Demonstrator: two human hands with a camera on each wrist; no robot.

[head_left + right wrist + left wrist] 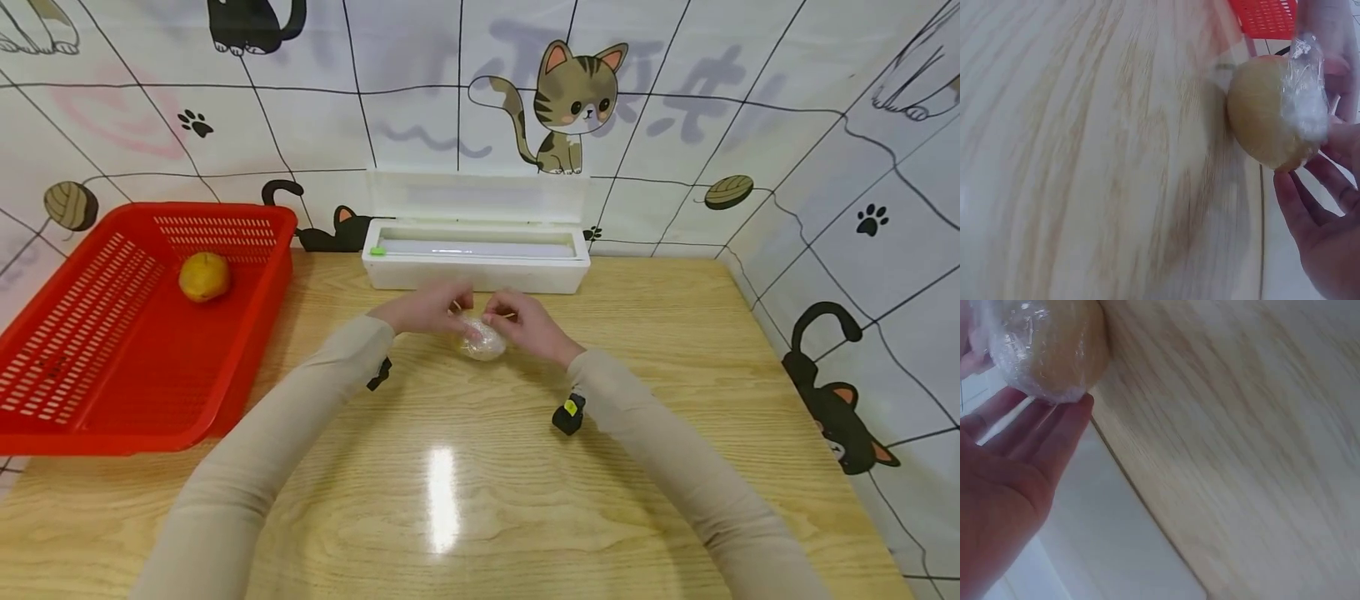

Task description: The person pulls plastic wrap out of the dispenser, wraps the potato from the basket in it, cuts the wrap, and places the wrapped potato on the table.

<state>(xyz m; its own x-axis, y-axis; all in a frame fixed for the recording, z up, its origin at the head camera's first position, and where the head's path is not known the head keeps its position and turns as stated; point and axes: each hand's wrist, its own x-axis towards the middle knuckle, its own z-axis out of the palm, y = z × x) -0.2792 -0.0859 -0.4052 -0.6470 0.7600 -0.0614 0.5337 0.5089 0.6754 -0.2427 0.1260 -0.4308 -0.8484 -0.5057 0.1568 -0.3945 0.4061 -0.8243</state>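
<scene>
Film-wrapped fruit (1257,115): rounded, smooth, matte yellow skin w/ a faint reddish blush, partly under clear cling film (1307,103) that's crinkled, shiny & bunched on one side. It sits btwn the two hands, against the fingertips of both. L grip (427,308) is narrow, holding the wrapped fruit: thumb over the film, other fingertips at the fruit's edge, fairly straight in the L wrist view. R grip (528,325) also narrow, thumb & finger pinching at the film on the fruit's near-R side, other fingertips touching its edge. Can't tell if the fruit rests on the counter or is just above it.

Counter (495,467) under both grips: pale wood-grain, glossy, w/ a bright light streak on the near side. Just beyond the grips: long rect. white box (472,275), smooth hard walls, lid (480,197) raised at back, small green tab (377,251) at its L end. Well L of L grip: red plastic basket (161,367), slotted sides, solid-looking floor, w/ one roundish yellow fruit (204,277) inside. Beige sleeves (300,408) run back from both grips, small black wrist cam (568,414) below R one. Far side: white cat-print sheet (420,125), slightly wavy.
</scene>
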